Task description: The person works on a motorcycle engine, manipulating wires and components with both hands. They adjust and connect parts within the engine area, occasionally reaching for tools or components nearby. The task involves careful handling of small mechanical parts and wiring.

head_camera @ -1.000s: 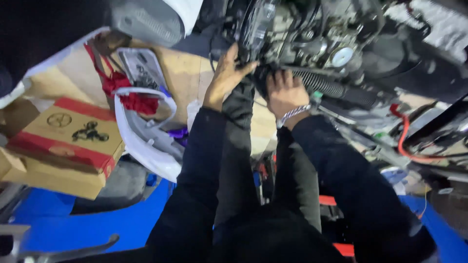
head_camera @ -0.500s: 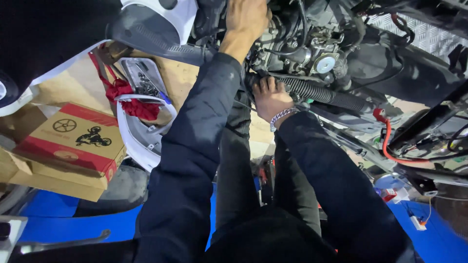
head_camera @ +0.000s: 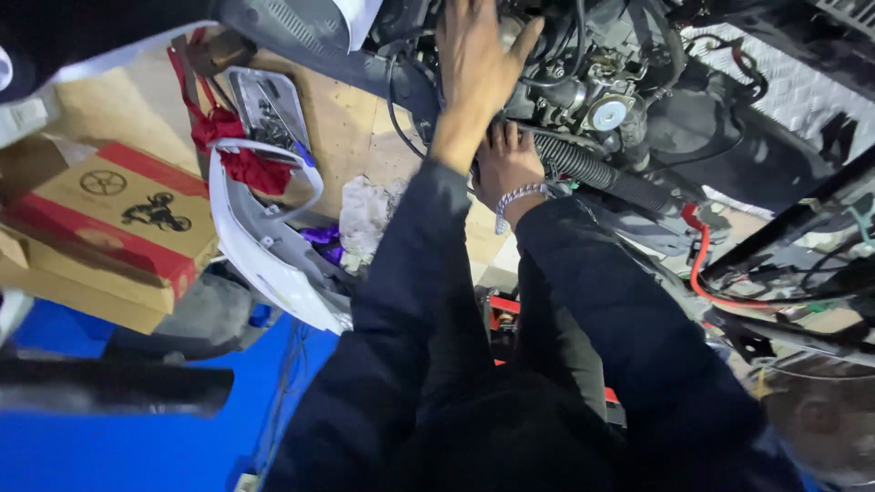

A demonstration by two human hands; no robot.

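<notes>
With the left hand (head_camera: 474,55) spread flat on the engine (head_camera: 583,91) overhead and the right hand (head_camera: 506,164) curled by the ribbed hose (head_camera: 602,178) just below, I'd steady the engine and ease that hose gently.

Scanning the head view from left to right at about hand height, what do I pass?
Cardboard box → red rag → white plastic fairing → crumpled grey cloth → left hand → right hand → black ribbed hose → red cable.
</notes>
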